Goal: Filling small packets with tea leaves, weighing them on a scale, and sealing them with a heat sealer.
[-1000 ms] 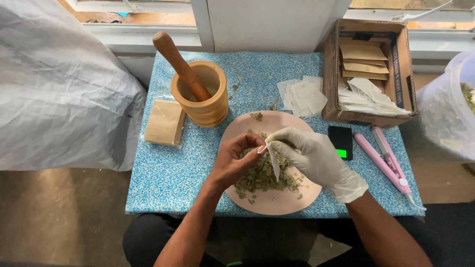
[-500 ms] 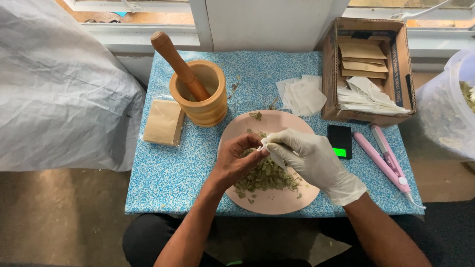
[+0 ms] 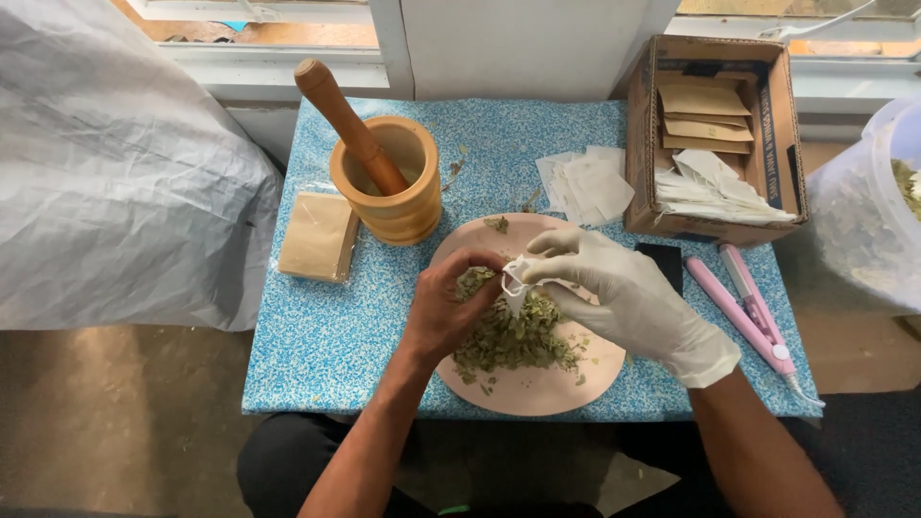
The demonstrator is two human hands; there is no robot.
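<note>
A pink round plate [image 3: 547,388] on the blue speckled table carries a heap of dried green leaves [image 3: 513,338]. Above the heap I hold a small white paper sachet [image 3: 515,284] between both hands. My bare left hand [image 3: 449,309] pinches at its open top from the left, fingertips bunched, perhaps with some leaves. My right hand [image 3: 628,299], in a white glove, grips the sachet from the right and keeps it upright.
A wooden mortar [image 3: 398,197] with a pestle [image 3: 347,123] stands at the back left, a flat tan packet [image 3: 317,237] beside it. Loose white sachets [image 3: 587,184] lie near a cardboard box [image 3: 775,105] of envelopes. A pink heat sealer [image 3: 743,302] and a black device [image 3: 662,264] lie right.
Both hands have kept working over the plate; the sachet has shifted slightly left and my left fingers have closed in on its top.
</note>
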